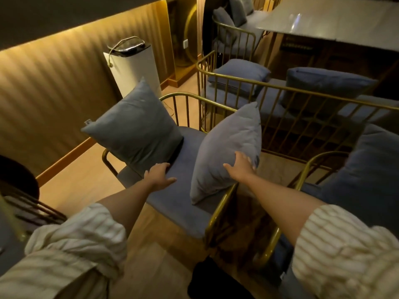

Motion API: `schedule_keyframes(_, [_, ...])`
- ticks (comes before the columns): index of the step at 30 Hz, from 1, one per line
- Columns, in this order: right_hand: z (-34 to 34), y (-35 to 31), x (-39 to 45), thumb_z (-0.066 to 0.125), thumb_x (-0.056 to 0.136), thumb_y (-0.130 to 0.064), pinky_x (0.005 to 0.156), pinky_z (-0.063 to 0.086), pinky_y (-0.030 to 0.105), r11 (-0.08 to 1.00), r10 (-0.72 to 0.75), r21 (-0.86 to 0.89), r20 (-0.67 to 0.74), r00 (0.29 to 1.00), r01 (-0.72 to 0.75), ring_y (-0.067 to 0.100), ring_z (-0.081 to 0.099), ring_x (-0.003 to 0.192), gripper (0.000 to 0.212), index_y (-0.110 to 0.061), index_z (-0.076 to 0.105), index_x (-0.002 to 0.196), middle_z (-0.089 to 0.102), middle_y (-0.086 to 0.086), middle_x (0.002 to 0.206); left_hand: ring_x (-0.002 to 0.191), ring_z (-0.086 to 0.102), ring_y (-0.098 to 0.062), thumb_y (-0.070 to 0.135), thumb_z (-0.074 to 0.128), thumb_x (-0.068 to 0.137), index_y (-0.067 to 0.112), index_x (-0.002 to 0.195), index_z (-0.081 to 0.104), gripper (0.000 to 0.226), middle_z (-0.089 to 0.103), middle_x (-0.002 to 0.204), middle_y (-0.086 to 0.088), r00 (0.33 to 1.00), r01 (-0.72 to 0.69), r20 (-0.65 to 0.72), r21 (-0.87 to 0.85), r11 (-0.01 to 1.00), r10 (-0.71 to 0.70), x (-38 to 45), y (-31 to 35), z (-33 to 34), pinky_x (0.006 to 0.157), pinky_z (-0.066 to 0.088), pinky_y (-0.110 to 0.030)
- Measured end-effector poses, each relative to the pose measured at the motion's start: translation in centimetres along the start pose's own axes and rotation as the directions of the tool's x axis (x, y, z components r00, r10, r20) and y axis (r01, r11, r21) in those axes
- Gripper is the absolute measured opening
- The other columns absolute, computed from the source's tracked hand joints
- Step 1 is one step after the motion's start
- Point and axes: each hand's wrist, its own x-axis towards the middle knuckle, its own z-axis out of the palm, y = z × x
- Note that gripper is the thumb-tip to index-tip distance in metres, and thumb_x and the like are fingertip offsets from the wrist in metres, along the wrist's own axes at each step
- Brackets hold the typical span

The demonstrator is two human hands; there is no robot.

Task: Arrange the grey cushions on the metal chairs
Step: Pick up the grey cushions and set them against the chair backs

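A gold metal chair (218, 214) with a grey padded seat (179, 190) stands in front of me. Two grey cushions lean on it. The left cushion (136, 126) is propped on its corner at the chair's left side, and my left hand (158, 174) holds its lower corner with fingers tucked under. The right cushion (228, 147) stands tilted against the right armrest. My right hand (240, 165) lies flat on its face, fingers spread.
More gold chairs with grey cushions stand behind (237, 78) and at the right (367, 169). A white tall appliance (133, 67) stands by the ribbed wall. A grey table top (334, 18) is at the upper right. Wooden floor (82, 180) lies to the left.
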Motion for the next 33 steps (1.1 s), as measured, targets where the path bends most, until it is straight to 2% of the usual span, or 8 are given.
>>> schedule_keyframes(10, [0.0, 1.1, 10.8, 0.06, 0.093, -0.054, 0.122, 0.013, 0.058, 0.959, 0.276, 0.095, -0.12, 0.954, -0.265, 0.035, 0.014, 0.154, 0.081, -0.013, 0.028, 0.155, 0.02, 0.014, 0.166, 0.137, 0.044, -0.029, 0.047, 0.065, 0.089, 0.016, 0.149, 0.034, 0.074, 0.041, 0.152, -0.009, 0.984, 0.056, 0.175, -0.074, 0.996, -0.043, 12.9, 0.5, 1.2, 0.113, 0.036, -0.05])
schedule_keyframes(17, [1.2, 1.6, 15.1, 0.061, 0.074, -0.081, 0.118, 0.02, 0.061, 0.893, 0.441, 0.159, -0.127, 0.889, -0.42, 0.04, 0.022, 0.15, 0.114, -0.015, 0.019, 0.156, 0.021, 0.016, 0.164, 0.141, 0.04, -0.032, 0.047, 0.06, 0.093, 0.007, 0.15, 0.032, 0.075, 0.036, 0.156, -0.014, 0.938, 0.126, 0.341, -0.148, 0.981, -0.069, 19.0, 1.6, 4.4, 0.113, 0.036, -0.039])
schedule_keyframes(23, [2.8, 2.2, 16.5, 0.051, 0.067, -0.093, 0.114, 0.028, 0.064, 0.851, 0.526, 0.122, -0.175, 0.832, -0.511, 0.041, 0.022, 0.149, 0.12, -0.026, 0.011, 0.158, 0.018, 0.014, 0.166, 0.137, 0.042, -0.036, 0.046, 0.051, 0.098, 0.003, 0.147, 0.036, 0.067, 0.04, 0.152, -0.018, 0.864, 0.339, 0.479, -0.328, 0.881, -0.154, 24.5, 2.0, 7.7, 0.11, 0.037, -0.043])
schedule_keyframes(25, [3.4, 2.5, 16.7, 0.047, 0.068, -0.094, 0.113, 0.031, 0.064, 0.849, 0.527, 0.09, -0.202, 0.826, -0.52, 0.041, 0.023, 0.149, 0.118, -0.027, 0.011, 0.158, 0.019, 0.013, 0.166, 0.122, 0.05, -0.03, 0.046, 0.046, 0.1, 0.004, 0.117, 0.058, 0.046, 0.056, 0.125, -0.02, 0.84, 0.396, 0.511, -0.352, 0.848, -0.18, 26.4, 2.0, 9.2, 0.098, 0.04, -0.039])
schedule_keyframes(27, [3.8, 2.7, 16.6, 0.046, 0.07, -0.094, 0.113, 0.03, 0.062, 0.848, 0.528, 0.078, -0.216, 0.821, -0.524, 0.04, 0.025, 0.148, 0.116, -0.028, 0.011, 0.159, 0.019, 0.012, 0.167, 0.099, 0.048, -0.023, 0.047, 0.038, 0.102, 0.015, 0.073, 0.049, 0.045, 0.052, 0.097, -0.015, 0.837, 0.414, 0.517, -0.385, 0.825, -0.179, 28.0, 2.5, 10.2, 0.085, 0.038, -0.035])
schedule_keyframes(28, [3.9, 2.8, 16.7, 0.045, 0.071, -0.093, 0.113, 0.03, 0.062, 0.847, 0.527, 0.067, -0.23, 0.818, -0.527, 0.04, 0.027, 0.148, 0.115, -0.028, 0.011, 0.159, 0.02, 0.013, 0.166, 0.093, 0.05, -0.024, 0.05, 0.034, 0.102, 0.015, 0.068, 0.046, 0.05, 0.052, 0.095, -0.017, 0.826, 0.434, 0.532, -0.389, 0.813, -0.187, 28.8, 2.9, 10.4, 0.083, 0.039, -0.038])
schedule_keyframes(30, [4.1, 3.0, 16.7, 0.043, 0.072, -0.093, 0.112, 0.033, 0.061, 0.852, 0.511, 0.032, -0.27, 0.816, -0.523, 0.04, 0.032, 0.145, 0.113, -0.027, 0.012, 0.159, 0.025, 0.014, 0.165, 0.092, 0.057, -0.036, 0.054, 0.028, 0.102, 0.001, 0.085, 0.059, 0.064, 0.057, 0.099, -0.029, 0.792, 0.49, 0.579, -0.415, 0.767, -0.193, 30.2, 3.3, 11.3, 0.088, 0.043, -0.047])
schedule_keyframes(33, [4.7, 3.3, 17.0, 0.039, 0.072, -0.094, 0.109, 0.039, 0.06, 0.854, 0.495, 0.017, -0.329, 0.804, -0.52, 0.041, 0.039, 0.14, 0.111, -0.027, 0.016, 0.158, 0.034, 0.013, 0.159, 0.127, 0.049, -0.041, 0.056, 0.024, 0.102, -0.007, 0.132, 0.052, 0.075, 0.051, 0.139, -0.027, 0.761, 0.547, 0.618, -0.448, 0.708, -0.198, 32.0, 4.1, 12.9, 0.096, 0.039, -0.045])
